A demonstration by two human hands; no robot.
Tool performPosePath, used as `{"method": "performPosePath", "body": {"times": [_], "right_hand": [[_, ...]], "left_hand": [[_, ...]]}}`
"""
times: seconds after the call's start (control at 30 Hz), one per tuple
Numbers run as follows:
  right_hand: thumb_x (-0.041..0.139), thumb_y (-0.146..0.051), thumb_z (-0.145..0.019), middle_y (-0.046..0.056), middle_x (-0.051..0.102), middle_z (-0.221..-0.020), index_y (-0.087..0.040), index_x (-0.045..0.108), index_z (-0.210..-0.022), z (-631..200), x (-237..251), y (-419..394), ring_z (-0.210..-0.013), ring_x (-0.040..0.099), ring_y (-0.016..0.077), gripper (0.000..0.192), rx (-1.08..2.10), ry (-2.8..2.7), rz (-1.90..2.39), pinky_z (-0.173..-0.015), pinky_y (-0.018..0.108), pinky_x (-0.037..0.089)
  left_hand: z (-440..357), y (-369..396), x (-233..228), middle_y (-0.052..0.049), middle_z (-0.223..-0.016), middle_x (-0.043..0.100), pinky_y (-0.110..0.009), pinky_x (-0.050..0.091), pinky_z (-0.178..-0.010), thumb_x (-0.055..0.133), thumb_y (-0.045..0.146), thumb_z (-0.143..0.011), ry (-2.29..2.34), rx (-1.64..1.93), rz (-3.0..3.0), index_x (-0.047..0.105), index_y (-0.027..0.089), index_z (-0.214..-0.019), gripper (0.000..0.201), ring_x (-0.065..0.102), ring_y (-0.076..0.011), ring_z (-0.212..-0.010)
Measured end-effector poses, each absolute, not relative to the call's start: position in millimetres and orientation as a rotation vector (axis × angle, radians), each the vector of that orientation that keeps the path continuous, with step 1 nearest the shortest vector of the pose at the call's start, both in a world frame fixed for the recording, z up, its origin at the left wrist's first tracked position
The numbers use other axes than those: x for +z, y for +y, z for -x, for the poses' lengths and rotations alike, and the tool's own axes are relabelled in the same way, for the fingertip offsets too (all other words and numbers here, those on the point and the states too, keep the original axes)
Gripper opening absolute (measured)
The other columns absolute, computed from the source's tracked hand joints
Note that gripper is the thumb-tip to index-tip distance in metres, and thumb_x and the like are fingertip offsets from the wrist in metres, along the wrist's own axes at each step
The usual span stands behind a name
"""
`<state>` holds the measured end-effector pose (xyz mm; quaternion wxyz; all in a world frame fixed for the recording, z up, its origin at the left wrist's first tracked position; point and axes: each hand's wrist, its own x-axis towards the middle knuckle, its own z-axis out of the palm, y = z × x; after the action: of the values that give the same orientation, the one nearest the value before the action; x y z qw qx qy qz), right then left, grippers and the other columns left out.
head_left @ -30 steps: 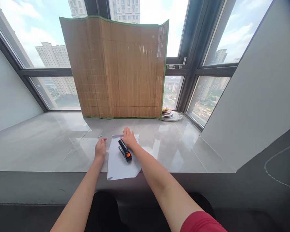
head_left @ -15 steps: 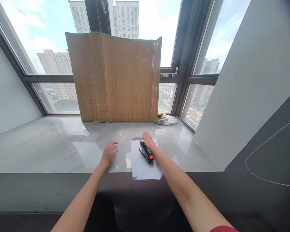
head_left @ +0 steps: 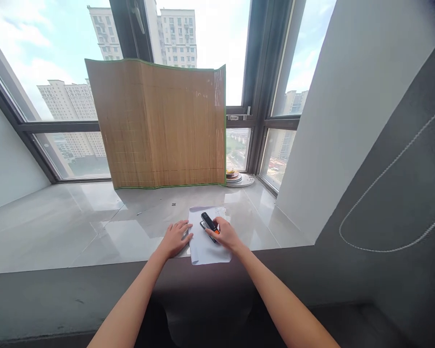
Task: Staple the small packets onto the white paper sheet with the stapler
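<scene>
White paper sheets [head_left: 210, 253] lie at the sill's front edge, their near end reaching slightly over it. On top of them is a black stapler [head_left: 208, 220] with an orange part at its rear end. My right hand [head_left: 227, 235] grips that rear end between thumb and fingers. My left hand [head_left: 174, 239] rests at the paper's left edge, fingers spread and fingertips touching its margin.
Behind the paper, a bamboo mat [head_left: 159, 125] with green edging stands against the window. Stacked plates [head_left: 239, 180] sit at its right foot. Small dark bits [head_left: 173, 204] lie on the tiled sill [head_left: 94, 222]. A bead cord [head_left: 369, 250] hangs at right.
My right hand has drawn back from the paper's far end and taken hold of the stapler. My left hand has moved right to the paper's edge. The view has shifted and tilted slightly.
</scene>
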<state>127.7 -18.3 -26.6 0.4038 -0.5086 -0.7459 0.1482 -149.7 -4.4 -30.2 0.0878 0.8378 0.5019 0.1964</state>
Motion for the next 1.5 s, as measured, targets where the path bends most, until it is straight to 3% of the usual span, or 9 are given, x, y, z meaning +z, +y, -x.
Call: {"method": "performPosePath", "body": {"times": [0.17,0.4,0.53,0.67,0.93,1.1,1.17,1.3,1.5], "right_hand": [[0.070,-0.016,-0.085,0.009,0.075,-0.112,-0.022,0.070,-0.117,-129,-33,-27,-0.103,0.068,0.0245,0.032,0.348,-1.932,1.278,-0.089,0.034,0.050],[0.072,-0.013,-0.082,0.008,0.077,-0.121,-0.023,0.070,-0.128,-132,-31,-21,-0.106,0.072,0.0249,0.047,0.457,-1.793,1.132,-0.097,0.038,0.055],[0.067,-0.028,-0.093,0.008,0.080,-0.108,-0.023,0.077,-0.100,-134,-30,-23,-0.103,0.072,0.0261,0.013,0.308,-1.635,1.198,-0.092,0.039,0.055],[0.052,-0.024,-0.100,0.008,0.080,-0.091,-0.022,0.075,-0.075,-134,-28,-23,-0.094,0.069,0.0245,0.033,0.206,-1.648,1.214,-0.088,0.037,0.053],[0.052,-0.019,-0.098,0.009,0.079,-0.091,-0.021,0.075,-0.073,-134,-25,-23,-0.090,0.070,0.0233,0.034,0.240,-1.678,1.164,-0.091,0.037,0.054],[0.068,-0.038,-0.093,0.009,0.079,-0.116,-0.023,0.078,-0.115,-129,-18,-16,-0.111,0.069,0.0263,0.028,0.410,-1.734,1.159,-0.100,0.041,0.052],[0.077,-0.035,-0.085,0.007,0.079,-0.113,-0.023,0.076,-0.121,-121,-16,-11,-0.103,0.071,0.0251,0.038,0.518,-1.857,1.191,-0.093,0.037,0.053],[0.077,-0.023,-0.080,0.003,0.077,-0.085,-0.020,0.078,-0.098,-99,-10,-8,-0.078,0.068,0.0208,0.018,0.520,-1.954,1.283,-0.074,0.029,0.049],[0.060,-0.006,-0.092,0.010,0.077,-0.107,-0.022,0.075,-0.108,-62,3,-28,-0.103,0.066,0.0276,0.027,-0.024,-2.054,1.058,-0.091,0.039,0.050]], "left_hand": [[149,-6,-29,-0.011,-0.158,0.054,-0.061,0.026,-0.125,0.046,0.050,-0.105,1.494,0.563,-2.442,0.063,0.026,-0.125,0.036,0.042,-0.0347,-0.152],[150,-9,-28,-0.014,-0.158,0.054,-0.060,0.028,-0.125,0.049,0.033,-0.098,1.498,0.572,-2.465,0.060,0.023,-0.119,0.026,0.048,-0.0333,-0.147],[151,-8,-30,-0.013,-0.154,0.057,-0.057,0.032,-0.123,0.050,0.032,-0.095,1.513,0.596,-2.474,0.060,0.023,-0.114,0.023,0.053,-0.0325,-0.141],[153,-6,-30,-0.014,-0.147,0.062,-0.051,0.037,-0.120,0.055,0.033,-0.092,1.477,0.681,-2.442,0.060,0.023,-0.120,0.031,0.056,-0.0324,-0.136],[159,-6,-22,-0.015,-0.137,0.066,-0.047,0.046,-0.112,0.072,0.051,-0.083,1.335,0.869,-2.190,0.058,0.022,-0.135,0.061,0.061,-0.0345,-0.128],[159,-5,-20,-0.015,-0.139,0.068,-0.052,0.037,-0.122,0.078,0.052,-0.079,1.277,1.115,-1.707,0.069,0.022,-0.124,0.055,0.057,-0.0377,-0.136],[159,-3,-19,-0.014,-0.143,0.066,-0.050,0.032,-0.127,0.073,0.049,-0.085,1.187,1.315,-1.448,0.071,0.023,-0.120,0.044,0.052,-0.0351,-0.144],[151,-2,-20,-0.014,-0.158,0.053,-0.046,0.040,-0.124,0.044,0.042,-0.104,1.001,1.564,-0.968,0.066,0.021,-0.124,0.036,0.049,-0.0271,-0.149],[136,-13,-22,-0.021,-0.144,0.062,-0.042,0.053,-0.114,0.036,0.036,-0.109,0.661,1.573,-0.376,0.065,0.014,-0.116,0.036,0.065,-0.0253,-0.132]]}}
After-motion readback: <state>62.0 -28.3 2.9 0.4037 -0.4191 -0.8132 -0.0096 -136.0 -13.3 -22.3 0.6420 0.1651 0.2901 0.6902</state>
